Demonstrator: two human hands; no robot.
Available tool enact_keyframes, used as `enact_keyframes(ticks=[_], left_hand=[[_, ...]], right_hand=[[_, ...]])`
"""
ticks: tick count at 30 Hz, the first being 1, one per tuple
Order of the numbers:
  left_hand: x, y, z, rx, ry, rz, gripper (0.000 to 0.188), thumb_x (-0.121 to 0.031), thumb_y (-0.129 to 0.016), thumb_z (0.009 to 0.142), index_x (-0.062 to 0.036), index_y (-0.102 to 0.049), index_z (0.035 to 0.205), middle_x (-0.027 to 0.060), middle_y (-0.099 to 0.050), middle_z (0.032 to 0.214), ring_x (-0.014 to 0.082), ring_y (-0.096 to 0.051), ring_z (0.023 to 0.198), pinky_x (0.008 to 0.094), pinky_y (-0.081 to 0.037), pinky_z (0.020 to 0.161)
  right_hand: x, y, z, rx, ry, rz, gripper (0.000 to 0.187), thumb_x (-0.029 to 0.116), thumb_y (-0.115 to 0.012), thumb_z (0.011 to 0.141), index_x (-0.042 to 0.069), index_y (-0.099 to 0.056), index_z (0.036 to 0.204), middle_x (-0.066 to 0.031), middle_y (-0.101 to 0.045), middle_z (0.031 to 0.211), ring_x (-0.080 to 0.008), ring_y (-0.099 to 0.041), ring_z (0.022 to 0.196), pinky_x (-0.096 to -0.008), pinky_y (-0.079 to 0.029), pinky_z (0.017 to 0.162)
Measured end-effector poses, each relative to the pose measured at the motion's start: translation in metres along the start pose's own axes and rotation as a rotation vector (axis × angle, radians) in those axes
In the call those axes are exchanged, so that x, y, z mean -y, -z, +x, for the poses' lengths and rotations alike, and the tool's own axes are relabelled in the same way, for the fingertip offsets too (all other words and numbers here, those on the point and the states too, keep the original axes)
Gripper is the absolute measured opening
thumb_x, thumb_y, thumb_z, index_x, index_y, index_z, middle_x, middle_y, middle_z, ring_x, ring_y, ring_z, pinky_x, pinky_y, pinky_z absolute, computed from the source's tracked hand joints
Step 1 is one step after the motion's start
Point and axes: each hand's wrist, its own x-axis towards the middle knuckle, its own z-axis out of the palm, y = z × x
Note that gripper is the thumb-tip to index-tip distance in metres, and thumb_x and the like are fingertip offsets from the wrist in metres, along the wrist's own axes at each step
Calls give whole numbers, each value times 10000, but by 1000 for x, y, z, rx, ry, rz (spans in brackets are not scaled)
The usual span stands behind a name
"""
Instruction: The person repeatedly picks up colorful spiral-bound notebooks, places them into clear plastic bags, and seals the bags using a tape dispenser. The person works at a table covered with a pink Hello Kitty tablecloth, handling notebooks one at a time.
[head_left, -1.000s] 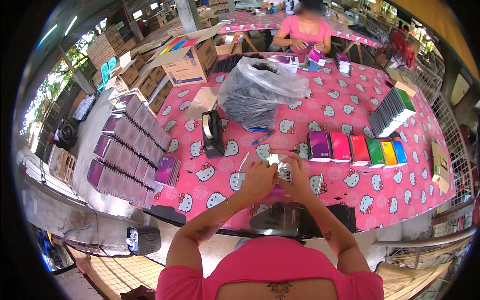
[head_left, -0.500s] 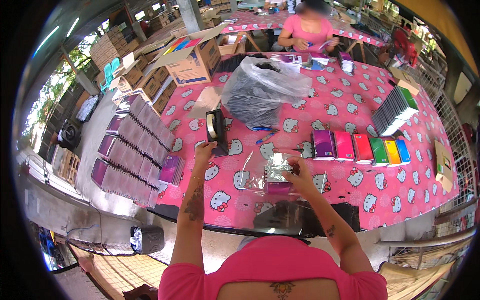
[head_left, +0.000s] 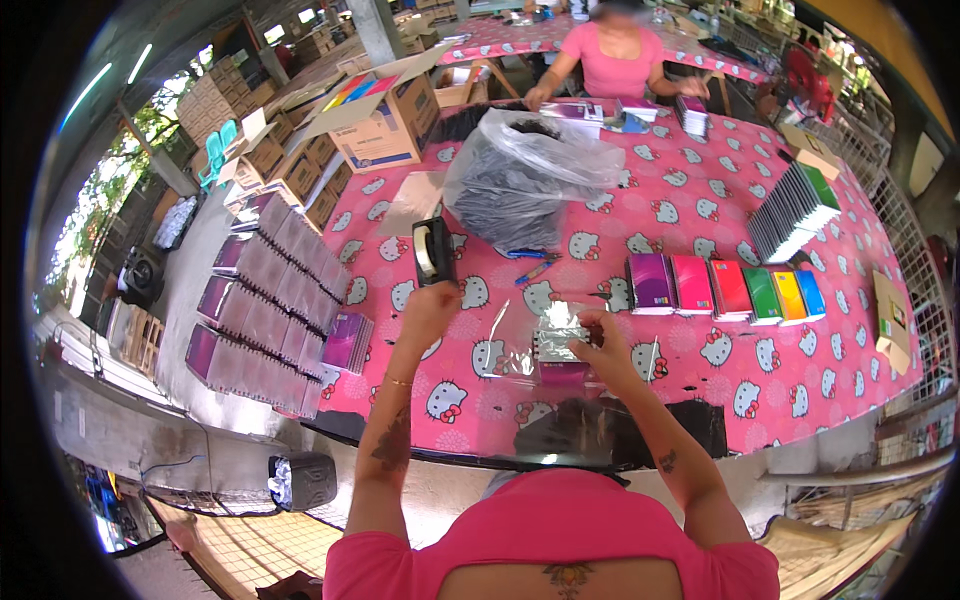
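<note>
the left hand was at the near end of the black tape dispenser, its fingers bunched; whether they were clamped on a strip of tape, i could not tell. the right hand lay at the right side of a purple-edged spiral notebook, thumb and forefinger apart. that notebook sat near the middle of the table's near side, with glossy clear plastic film over or around it and spreading to its left and right. far of it lay pens; farther right stood a row of coloured notebooks.

in my judgement, the loose film could have sprung open or creased if the right hand had lifted, and a hard tug at the dispenser could have dragged it nearer.
</note>
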Motion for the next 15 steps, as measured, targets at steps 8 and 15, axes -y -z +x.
enact_keyframes(ticks=[8,15], left_hand=[[-121,-61,68,812,-744,49,257,-306,-739,821,-73,-646,766,71,-645,728,213,-621,695,322,-452,646],[-48,-117,45,987,102,-923,310,-343,-660,926,-64,-622,1053,-30,-586,951,79,-508,849,243,-399,755]], right_hand=[[12,5,2,84,-3,43,451,89,-727,847,68,-489,1230,-65,-512,1106,-152,-530,997,-298,-479,864],[1,2,-3,-11,38,105,562,150,-716,875,40,-424,1343,-107,-472,1289,-193,-479,1196,-332,-396,1014]])
